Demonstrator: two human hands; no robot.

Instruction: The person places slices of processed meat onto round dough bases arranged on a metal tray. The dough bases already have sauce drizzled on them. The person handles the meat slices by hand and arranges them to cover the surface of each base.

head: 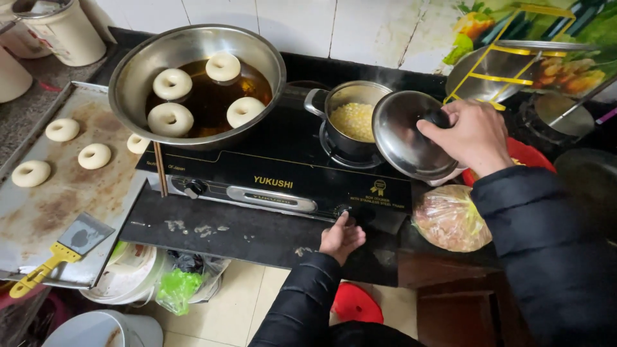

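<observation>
Steel lid [406, 132] gripped by right hand [472, 136], left hand [342, 236] pinching stove knob [341, 211]

white tiled wall [295, 22], beige tiled floor [231, 308].

The steel lid [406, 133] is round, shiny and domed, with a dark knob on top. It is held tilted, its inner face turned toward the pot, just right of the rim. The small steel pot [350, 122] stands upright and uncovered on the right burner, full of pale yellow kernels, its handle pointing left. The black stove knob [341, 211] sits on the stove's front panel below the pot.
</observation>
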